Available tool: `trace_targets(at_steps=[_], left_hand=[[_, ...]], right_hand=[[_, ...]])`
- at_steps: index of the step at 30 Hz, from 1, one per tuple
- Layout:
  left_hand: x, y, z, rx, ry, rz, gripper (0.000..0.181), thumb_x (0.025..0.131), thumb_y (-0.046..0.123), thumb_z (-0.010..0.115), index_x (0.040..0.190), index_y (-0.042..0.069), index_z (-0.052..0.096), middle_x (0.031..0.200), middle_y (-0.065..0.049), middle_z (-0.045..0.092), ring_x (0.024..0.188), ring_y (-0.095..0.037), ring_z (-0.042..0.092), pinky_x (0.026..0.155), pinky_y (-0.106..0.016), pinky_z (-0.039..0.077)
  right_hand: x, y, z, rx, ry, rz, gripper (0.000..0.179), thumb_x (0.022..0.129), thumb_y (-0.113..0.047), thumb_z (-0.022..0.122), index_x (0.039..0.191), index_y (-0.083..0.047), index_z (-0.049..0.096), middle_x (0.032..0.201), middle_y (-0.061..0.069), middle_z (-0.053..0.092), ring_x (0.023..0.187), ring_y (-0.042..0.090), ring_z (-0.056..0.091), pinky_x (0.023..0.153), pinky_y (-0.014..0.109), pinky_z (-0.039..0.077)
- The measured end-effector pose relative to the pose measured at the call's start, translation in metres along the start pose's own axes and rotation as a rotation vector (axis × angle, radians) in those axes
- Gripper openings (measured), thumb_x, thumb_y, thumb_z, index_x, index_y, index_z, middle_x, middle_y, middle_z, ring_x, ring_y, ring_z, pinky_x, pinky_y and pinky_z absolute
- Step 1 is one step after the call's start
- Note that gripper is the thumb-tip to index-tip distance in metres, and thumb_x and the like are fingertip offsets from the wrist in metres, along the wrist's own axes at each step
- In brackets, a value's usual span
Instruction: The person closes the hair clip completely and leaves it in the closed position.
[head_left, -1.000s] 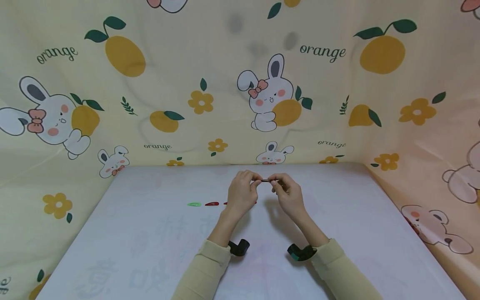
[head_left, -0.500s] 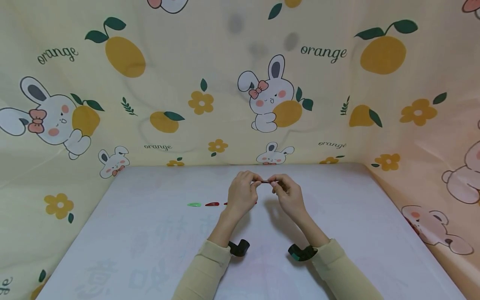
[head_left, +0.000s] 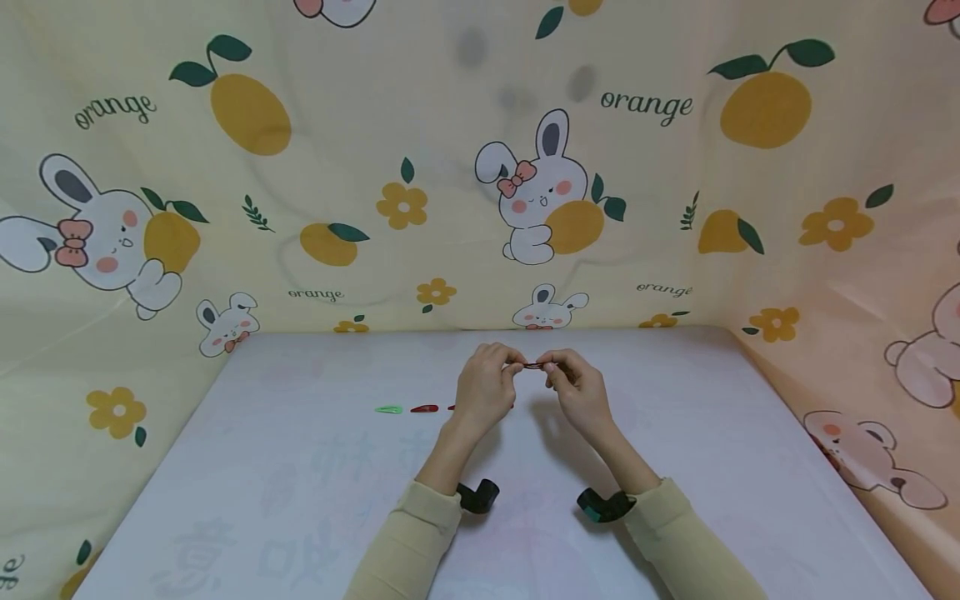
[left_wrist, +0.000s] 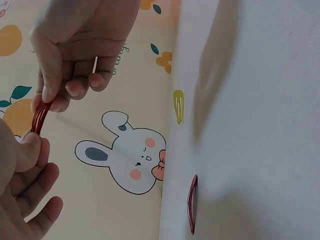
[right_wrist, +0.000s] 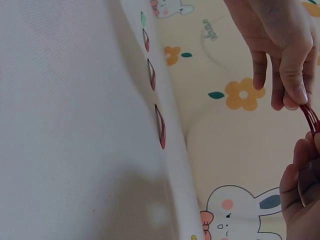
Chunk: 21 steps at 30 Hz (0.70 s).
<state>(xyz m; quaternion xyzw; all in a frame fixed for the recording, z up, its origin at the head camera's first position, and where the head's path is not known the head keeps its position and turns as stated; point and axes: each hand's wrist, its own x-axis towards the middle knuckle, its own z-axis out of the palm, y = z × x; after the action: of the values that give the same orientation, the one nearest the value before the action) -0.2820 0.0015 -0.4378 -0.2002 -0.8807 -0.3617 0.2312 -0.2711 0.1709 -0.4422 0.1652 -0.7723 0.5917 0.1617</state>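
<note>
Above the far part of the table, both hands meet over a red snap hair clip [head_left: 533,366]. My left hand [head_left: 483,387] pinches one end between thumb and fingers; the right hand [head_left: 581,392] pinches the other. In the left wrist view the held clip [left_wrist: 41,118] shows narrow gaps between its thin strips. Lying below on the table are a green clip [head_left: 388,409] and a red clip [head_left: 424,408]. More red clips are partly hidden by the left hand; one red clip [right_wrist: 160,127] shows whole in the right wrist view. A yellow clip [left_wrist: 178,106] lies at the row's right end.
The white table [head_left: 262,475] ends at a cream cloth backdrop [head_left: 450,108] printed with rabbits and oranges. Black wrist devices [head_left: 480,496] sit at both cuffs. Shadows of the arms fall across the tabletop.
The held clip now shows a visible gap between its strips, where it looked like one thin line before. Both hands have dipped very slightly; the clips on the table stay put.
</note>
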Motion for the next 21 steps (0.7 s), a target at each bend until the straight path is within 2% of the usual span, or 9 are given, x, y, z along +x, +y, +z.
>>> trace_targets(at_steps=[3, 8, 15, 21], left_hand=[[0.000, 0.000, 0.000, -0.013, -0.011, -0.013, 0.005, 0.098, 0.007, 0.071, 0.101, 0.008, 0.075, 0.103, -0.005, 0.074, 0.102, -0.024, 0.065, 0.085, -0.039, 0.055], [-0.001, -0.001, 0.000, -0.034, -0.009, -0.009, 0.006, 0.098, 0.008, 0.072, 0.102, 0.008, 0.075, 0.103, -0.005, 0.074, 0.105, -0.024, 0.065, 0.087, -0.039, 0.055], [-0.001, -0.002, 0.001, -0.055, 0.014, 0.028, 0.008, 0.096, 0.007, 0.074, 0.104, 0.008, 0.077, 0.102, -0.003, 0.074, 0.105, -0.022, 0.064, 0.088, -0.037, 0.055], [-0.001, -0.003, 0.003, -0.041, -0.002, 0.055, 0.008, 0.097, 0.007, 0.074, 0.105, 0.008, 0.076, 0.103, -0.002, 0.073, 0.106, -0.022, 0.063, 0.090, -0.036, 0.054]], right_hand=[[0.002, 0.016, 0.002, -0.001, 0.014, 0.001, 0.013, 0.102, 0.006, 0.059, 0.108, 0.007, 0.070, 0.096, 0.019, 0.067, 0.073, 0.026, 0.059, 0.064, 0.019, 0.045], [0.002, 0.021, 0.001, 0.013, 0.039, 0.027, 0.012, 0.102, 0.001, 0.062, 0.108, 0.003, 0.071, 0.087, 0.004, 0.065, 0.072, 0.013, 0.057, 0.064, 0.020, 0.046], [0.002, 0.022, -0.002, 0.022, 0.050, 0.070, 0.012, 0.103, -0.004, 0.063, 0.109, 0.000, 0.072, 0.086, 0.004, 0.066, 0.072, 0.013, 0.058, 0.065, 0.021, 0.046], [0.003, 0.022, -0.004, 0.062, 0.057, 0.111, 0.012, 0.103, -0.003, 0.062, 0.108, 0.002, 0.072, 0.089, 0.001, 0.069, 0.073, 0.013, 0.057, 0.068, 0.024, 0.048]])
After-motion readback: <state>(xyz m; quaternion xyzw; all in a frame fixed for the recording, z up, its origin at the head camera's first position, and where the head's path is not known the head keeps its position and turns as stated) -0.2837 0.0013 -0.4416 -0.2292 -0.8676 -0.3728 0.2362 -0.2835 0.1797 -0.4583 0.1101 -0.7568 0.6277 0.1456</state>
